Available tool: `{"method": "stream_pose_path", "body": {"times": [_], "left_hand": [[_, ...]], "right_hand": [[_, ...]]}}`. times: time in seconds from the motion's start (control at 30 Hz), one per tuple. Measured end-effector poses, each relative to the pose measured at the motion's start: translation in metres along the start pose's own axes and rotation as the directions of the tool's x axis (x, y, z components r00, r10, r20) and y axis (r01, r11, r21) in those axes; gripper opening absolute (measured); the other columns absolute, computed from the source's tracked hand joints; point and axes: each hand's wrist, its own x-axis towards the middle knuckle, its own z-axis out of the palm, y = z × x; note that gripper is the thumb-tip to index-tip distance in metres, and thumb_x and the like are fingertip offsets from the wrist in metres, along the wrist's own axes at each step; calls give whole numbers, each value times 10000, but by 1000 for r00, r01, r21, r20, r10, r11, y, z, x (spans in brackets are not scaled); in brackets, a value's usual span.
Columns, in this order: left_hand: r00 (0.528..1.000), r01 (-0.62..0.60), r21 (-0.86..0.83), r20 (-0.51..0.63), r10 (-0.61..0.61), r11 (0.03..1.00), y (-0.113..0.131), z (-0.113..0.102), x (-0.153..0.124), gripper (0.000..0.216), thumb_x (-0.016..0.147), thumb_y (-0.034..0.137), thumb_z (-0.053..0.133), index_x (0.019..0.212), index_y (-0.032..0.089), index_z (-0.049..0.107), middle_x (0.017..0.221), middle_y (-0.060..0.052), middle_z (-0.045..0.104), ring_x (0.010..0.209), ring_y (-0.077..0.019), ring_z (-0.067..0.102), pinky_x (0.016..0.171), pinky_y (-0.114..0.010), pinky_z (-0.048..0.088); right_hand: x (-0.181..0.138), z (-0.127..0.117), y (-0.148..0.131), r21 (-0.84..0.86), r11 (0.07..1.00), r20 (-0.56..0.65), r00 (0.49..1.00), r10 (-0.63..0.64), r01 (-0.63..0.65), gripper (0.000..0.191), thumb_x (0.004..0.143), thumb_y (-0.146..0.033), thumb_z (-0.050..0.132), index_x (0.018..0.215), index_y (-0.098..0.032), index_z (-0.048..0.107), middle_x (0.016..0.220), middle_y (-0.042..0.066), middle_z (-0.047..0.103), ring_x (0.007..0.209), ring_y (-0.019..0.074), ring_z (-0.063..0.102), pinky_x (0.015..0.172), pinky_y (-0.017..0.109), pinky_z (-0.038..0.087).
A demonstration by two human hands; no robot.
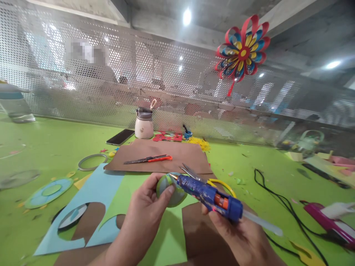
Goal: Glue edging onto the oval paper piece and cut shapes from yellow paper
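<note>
Fingers [152, 180] and thumb [167, 194] of the left hand [149, 205] are clamped on the edge of a small blue-and-green disc [177, 199], holding it up over a light green sheet [165, 240]. The right hand [235, 231] is wrapped around a dark blue glue gun [196, 188], whose metal nozzle [173, 177] overlaps the top of the disc; whether they touch, I cannot tell. A translucent glue stick [263, 222] juts from the gun's back end.

Behind the gun lie scissors with yellow handles [231, 187], partly hidden. Left of the green sheet is a light blue sheet [108, 183] with round cut-outs. Beyond, an orange-handled tool [161, 159] rests on a brown sheet [188, 149].

Farther out on the green desk [63, 138] are a grey ring [80, 162], a phone [120, 136] beside a pale lidded cup [144, 127], and, far right, a magenta glue gun [328, 223]. A red, blue and yellow paper flower [244, 53] hangs above, before a perforated screen [166, 66].
</note>
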Motion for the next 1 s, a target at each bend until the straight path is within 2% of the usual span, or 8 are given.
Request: {"method": "stream_pose_path", "body": {"times": [0.1, 0.3, 0.5, 0.73, 1.0], "left_hand": [[1000, 7, -7, -8, -7, 1000, 0, 1, 0, 141, 749, 262, 672, 844, 175, 615, 722, 11, 618, 728, -162, 595, 668, -259, 489], [1000, 5, 11, -19, -4, 1000, 0, 1, 0, 156, 747, 272, 677, 846, 172, 610, 724, 7, 618, 708, -156, 589, 655, -255, 481], [999, 16, 18, -34, -16, 1000, 3, 1, -1, 168, 736, 284, 683, 841, 181, 602, 722, 11, 620, 721, -169, 609, 671, -271, 492], [999, 14, 23, -44, -13, 1000, 2, 0, 0, 180, 728, 284, 694, 854, 179, 622, 738, 5, 638, 717, -159, 602, 661, -257, 488], [999, 11, 40, -54, -8, 999, 1, -2, 1, 195, 722, 299, 697, 853, 179, 615, 725, 2, 644, 705, -169, 615, 649, -265, 495]], "right_hand": [[-2, -3, 5, -49, 999, 9, 1000, 8, -8, 246, 861, -384, 604, 1001, -188, 656, 971, 115, 707, 935, 253, 668, 888, 380, 540], [1, -3, 0, -2, 1000, 27, 1000, 6, -6, 206, 887, -358, 567, 992, -191, 625, 961, 103, 702, 910, 242, 673, 851, 352, 549], [8, -1, -14, 44, 998, -3, 999, -54, 55, 157, 903, -327, 529, 924, -199, 619, 858, 70, 705, 800, 216, 687, 710, 275, 571], [7, -3, -12, 47, 998, -28, 999, -35, 36, 161, 887, -332, 559, 926, -199, 642, 859, 84, 736, 821, 229, 703, 804, 313, 564], [7, -3, -15, 114, 994, 3, 1000, -6, 5, 157, 901, -308, 541, 967, -210, 644, 853, 64, 739, 822, 224, 714, 750, 287, 581]]}}
